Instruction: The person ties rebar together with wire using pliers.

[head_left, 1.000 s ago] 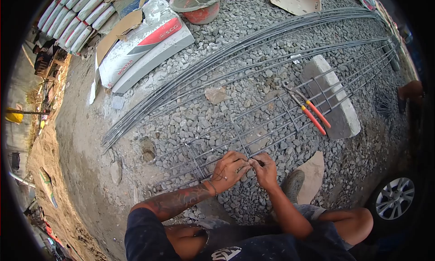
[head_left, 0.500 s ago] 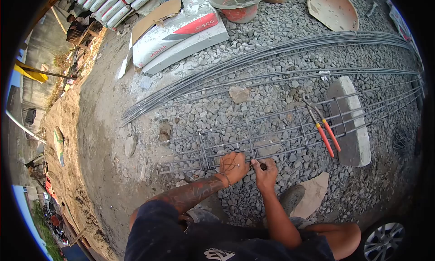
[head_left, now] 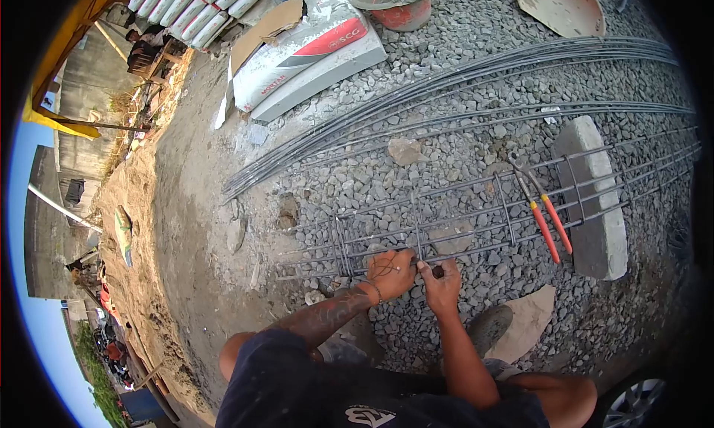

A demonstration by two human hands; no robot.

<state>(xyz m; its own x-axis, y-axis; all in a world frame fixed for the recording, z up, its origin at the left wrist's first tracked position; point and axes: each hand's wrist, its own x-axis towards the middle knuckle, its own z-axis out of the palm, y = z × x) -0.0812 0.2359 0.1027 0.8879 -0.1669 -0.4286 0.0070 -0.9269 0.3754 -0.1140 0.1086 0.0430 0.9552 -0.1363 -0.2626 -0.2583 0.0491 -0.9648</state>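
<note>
A long rebar cage (head_left: 476,214) of thin bars and square stirrups lies slanting across the gravel. My left hand (head_left: 392,275) is closed against its near bar, with thin dark tie wire (head_left: 385,264) bent over the fingers and back of the hand. Beside it, my right hand (head_left: 443,285) pinches with thumb and forefinger at the joint of a stirrup (head_left: 419,231) and the near bar. What sits between those fingertips is too small to make out. Several stirrups (head_left: 342,248) are bunched left of my hands. Red-handled end-cutting pliers (head_left: 543,216) rest on the cage to the right.
A concrete block (head_left: 604,205) lies under the cage's right part. Loose rebar (head_left: 387,97) stretches behind it. Farther back are a mortar bag (head_left: 297,52), a red bucket (head_left: 401,13) and a shallow scoop (head_left: 561,8). A wheel (head_left: 634,406) shows at lower right; a person sits far left.
The view has shifted, so the scene sits farther right and slightly higher at the back. Both hands stay at the same stirrup joint, with little visible change in their grip.
</note>
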